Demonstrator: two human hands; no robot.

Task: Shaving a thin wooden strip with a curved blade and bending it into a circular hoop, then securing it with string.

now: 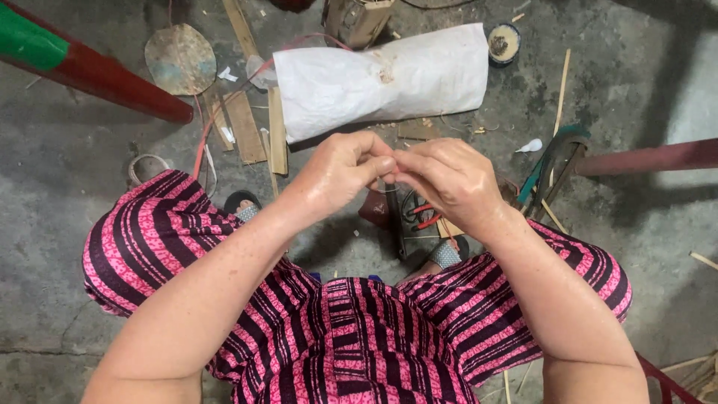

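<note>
left hand (340,168) pinched | right hand (441,178) pinched | fingertips meet, perhaps on thin strand

Two hands (340,168) (445,179), one white sack (381,78), one round tin (503,43).

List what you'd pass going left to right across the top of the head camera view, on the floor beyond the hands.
Red and green pole → round flat grey disc → flat wooden slats → crumpled white sack → small round dish → thin bamboo strip → dark red bar.
</note>
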